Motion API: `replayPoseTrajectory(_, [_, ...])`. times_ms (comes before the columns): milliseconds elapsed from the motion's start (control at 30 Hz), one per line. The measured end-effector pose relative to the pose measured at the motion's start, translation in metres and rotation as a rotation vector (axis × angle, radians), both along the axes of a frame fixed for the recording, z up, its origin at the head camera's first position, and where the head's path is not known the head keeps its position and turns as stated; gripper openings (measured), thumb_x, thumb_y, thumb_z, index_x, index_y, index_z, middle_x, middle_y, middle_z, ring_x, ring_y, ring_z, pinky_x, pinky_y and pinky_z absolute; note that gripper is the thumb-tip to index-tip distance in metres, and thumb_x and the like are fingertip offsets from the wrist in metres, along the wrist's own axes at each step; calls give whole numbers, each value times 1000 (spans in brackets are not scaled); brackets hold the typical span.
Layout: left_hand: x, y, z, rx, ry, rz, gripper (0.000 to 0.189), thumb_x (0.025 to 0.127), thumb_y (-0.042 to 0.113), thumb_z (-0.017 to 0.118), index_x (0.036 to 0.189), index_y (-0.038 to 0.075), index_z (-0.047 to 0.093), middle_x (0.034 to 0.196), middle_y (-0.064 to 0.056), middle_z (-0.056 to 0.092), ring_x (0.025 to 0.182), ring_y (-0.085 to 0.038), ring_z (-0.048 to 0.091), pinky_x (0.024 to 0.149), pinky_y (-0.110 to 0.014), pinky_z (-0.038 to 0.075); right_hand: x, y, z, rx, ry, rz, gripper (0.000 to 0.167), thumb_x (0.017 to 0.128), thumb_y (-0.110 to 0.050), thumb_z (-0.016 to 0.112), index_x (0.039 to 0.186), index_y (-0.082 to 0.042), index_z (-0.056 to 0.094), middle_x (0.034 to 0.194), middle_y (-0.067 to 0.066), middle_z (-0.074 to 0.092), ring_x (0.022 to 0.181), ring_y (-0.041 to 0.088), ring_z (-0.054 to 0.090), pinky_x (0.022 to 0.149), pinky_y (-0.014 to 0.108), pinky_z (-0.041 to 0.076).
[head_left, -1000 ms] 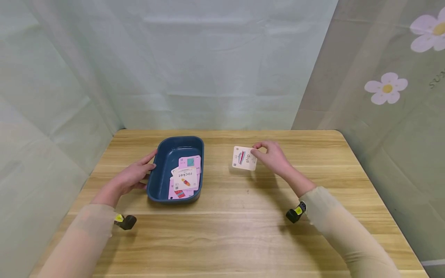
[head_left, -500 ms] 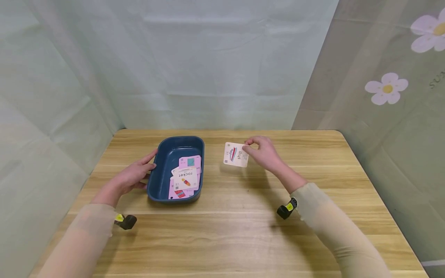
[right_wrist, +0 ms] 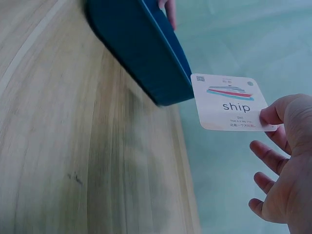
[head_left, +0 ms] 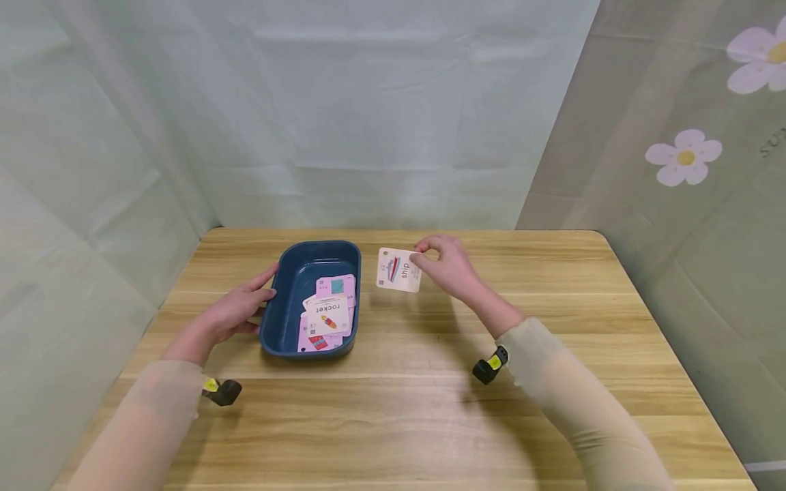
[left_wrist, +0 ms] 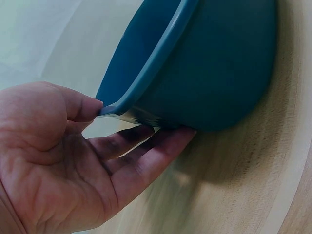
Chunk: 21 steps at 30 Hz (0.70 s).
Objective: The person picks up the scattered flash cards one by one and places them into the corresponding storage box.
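Note:
A white picture card marked "ship" (head_left: 393, 270) is pinched at its right edge between the thumb and index finger of my right hand (head_left: 448, 268). It is held above the table, just right of the blue plastic bin (head_left: 288, 351). In the right wrist view the card (right_wrist: 225, 117) faces the camera, and the other fingers stay loose. At the bin's left side, my left hand (head_left: 236, 310) holds it, thumb at the rim and fingertips against the outer wall, as the left wrist view shows. Inside the bin lie several cards, with a "rocket" card (head_left: 328, 317) on top.
The bin stands on the left half of a wood-grain table (head_left: 393, 423). Pale cloth walls (head_left: 393, 136) rise behind the table and at both sides. Small black cameras hang from the left wrist (head_left: 226, 393) and the right wrist (head_left: 487, 370).
My right hand has carried the ship card leftward and slightly away from me, toward the bin. The left hand, the bin and the cards in it have stayed put.

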State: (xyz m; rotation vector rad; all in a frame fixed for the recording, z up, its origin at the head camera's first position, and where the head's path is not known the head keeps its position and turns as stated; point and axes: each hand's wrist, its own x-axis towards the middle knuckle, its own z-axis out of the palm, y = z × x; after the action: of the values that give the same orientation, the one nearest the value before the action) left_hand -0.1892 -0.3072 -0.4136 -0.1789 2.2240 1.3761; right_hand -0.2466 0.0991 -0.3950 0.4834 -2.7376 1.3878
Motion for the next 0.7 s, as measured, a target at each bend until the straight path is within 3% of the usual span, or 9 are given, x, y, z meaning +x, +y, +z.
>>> replayPoseTrajectory(700, [1,0,0,14,5,-8,63,113,28,33,162,44,-4,162,-36,12,131,-50,44,79,-43,54,2,-50,9,-16,10,51,16,96,-26,70,99,-10,73,121,4,68,127,29,47,109,48,33])
